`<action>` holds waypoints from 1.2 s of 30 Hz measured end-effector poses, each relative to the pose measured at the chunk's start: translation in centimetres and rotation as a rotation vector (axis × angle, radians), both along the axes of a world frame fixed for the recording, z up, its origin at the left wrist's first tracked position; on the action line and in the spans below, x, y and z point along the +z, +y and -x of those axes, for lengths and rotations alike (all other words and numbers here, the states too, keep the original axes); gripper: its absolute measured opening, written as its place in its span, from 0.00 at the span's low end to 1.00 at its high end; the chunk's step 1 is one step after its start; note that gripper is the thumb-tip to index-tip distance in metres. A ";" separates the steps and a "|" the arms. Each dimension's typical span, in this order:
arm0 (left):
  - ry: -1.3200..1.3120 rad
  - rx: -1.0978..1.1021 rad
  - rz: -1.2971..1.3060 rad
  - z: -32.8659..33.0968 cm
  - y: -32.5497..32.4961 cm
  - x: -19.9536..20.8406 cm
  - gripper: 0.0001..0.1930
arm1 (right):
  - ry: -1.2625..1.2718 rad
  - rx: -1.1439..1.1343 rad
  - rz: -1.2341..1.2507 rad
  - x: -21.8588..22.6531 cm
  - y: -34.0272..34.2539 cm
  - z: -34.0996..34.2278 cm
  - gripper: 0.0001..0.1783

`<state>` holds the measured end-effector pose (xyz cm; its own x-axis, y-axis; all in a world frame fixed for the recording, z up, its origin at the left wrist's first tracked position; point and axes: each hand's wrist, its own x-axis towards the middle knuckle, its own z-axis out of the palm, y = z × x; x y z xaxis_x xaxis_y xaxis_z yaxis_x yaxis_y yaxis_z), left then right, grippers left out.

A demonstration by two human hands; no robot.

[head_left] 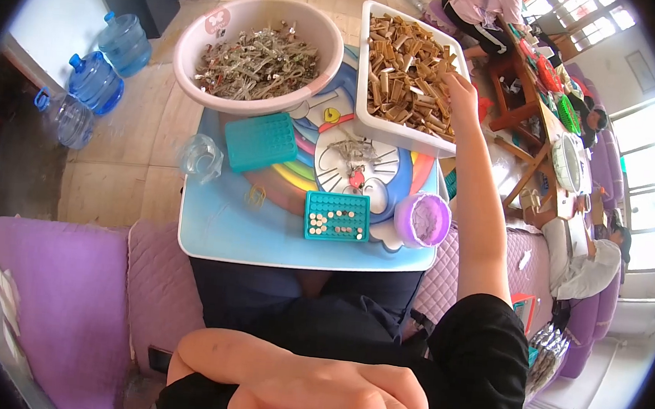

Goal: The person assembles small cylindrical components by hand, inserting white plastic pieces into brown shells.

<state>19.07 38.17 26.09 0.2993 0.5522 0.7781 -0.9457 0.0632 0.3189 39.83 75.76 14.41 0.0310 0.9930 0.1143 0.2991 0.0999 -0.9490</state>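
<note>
My right hand [461,96] reaches to the right side of a white bin [364,77] heaped with small brown strip-like pieces [403,72]. Its fingers are bent together at the pieces; what they hold is too small to make out. Close to my body, my left hand [373,400] is curled, and anything inside it is hidden. On the table, a small teal grid tray [336,234] has several pale round pieces in its cells. Right of it stands a purple tub [435,222] with greyish contents. An upside-down-looking teal tray [261,141] lies farther left.
A pink basin [191,78] full of tangled clear-and-metal pieces stands at the back left of the blue cartoon-printed table [263,238]. A clear cup [201,158] sits at its left edge. Water jugs [97,82] stand on the floor. Other people [485,9] sit at a long table to the right.
</note>
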 end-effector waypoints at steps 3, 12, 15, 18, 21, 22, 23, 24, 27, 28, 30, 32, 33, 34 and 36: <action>0.020 -0.051 -0.009 -0.3 -1.1 0.9 0.21 | 0.217 0.150 0.108 1.5 -5.7 0.0 0.09; -0.223 -0.411 0.032 -3.9 -5.5 0.9 0.25 | 0.437 0.286 0.232 -0.4 -20.1 -0.2 0.06; -0.126 -0.058 -0.045 -4.2 -6.8 -2.7 0.27 | 0.482 0.329 0.216 -0.3 -24.6 0.9 0.05; 0.052 0.467 0.311 -3.6 -5.4 -2.7 0.15 | 0.409 0.427 0.144 -0.3 -28.6 1.2 0.04; 0.229 0.715 0.828 -1.9 -3.6 -10.4 0.13 | 0.370 0.520 0.137 0.1 -32.6 2.4 0.03; 0.316 0.767 0.950 -1.7 -3.1 -13.0 0.09 | 0.344 0.549 0.134 -0.4 -33.4 2.6 0.03; 0.321 0.770 0.952 -1.6 -3.3 -15.0 0.09 | 0.319 0.582 0.134 -1.3 -33.9 2.8 0.04; 0.312 0.726 1.056 -1.6 -3.3 -16.5 0.07 | 0.262 0.597 0.107 -2.0 -34.3 3.0 0.04; 0.328 0.705 1.172 -2.3 -3.8 -17.0 0.10 | -0.065 0.665 -0.055 -2.3 -34.8 3.5 0.04; 0.399 0.672 1.138 -2.3 -3.9 -17.2 0.11 | -0.064 0.666 -0.054 -2.3 -34.8 3.8 0.04; 0.498 0.660 1.067 -2.2 -4.0 -18.6 0.16 | -0.187 0.777 0.007 -2.1 -34.4 4.5 0.04; 0.459 0.662 1.094 -1.7 -3.8 -19.7 0.16 | -0.148 0.729 0.064 -3.7 -32.3 4.5 0.04; 0.419 0.663 1.123 -1.6 -3.8 -19.7 0.15 | -0.110 0.681 0.123 -4.0 -31.0 4.7 0.05; 0.390 0.664 1.149 -1.5 -3.9 -19.4 0.16 | -0.240 0.557 0.117 -3.8 -29.6 4.9 0.06; 0.351 0.634 1.157 -1.6 -3.9 -19.4 0.16 | -0.368 0.430 0.110 -4.6 -26.6 5.1 0.08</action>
<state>20.68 34.29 6.66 -0.1625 0.9454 -0.2825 -0.7932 0.0452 0.6073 34.71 49.14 9.86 -0.4003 0.9142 -0.0630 0.5656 0.1924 -0.8019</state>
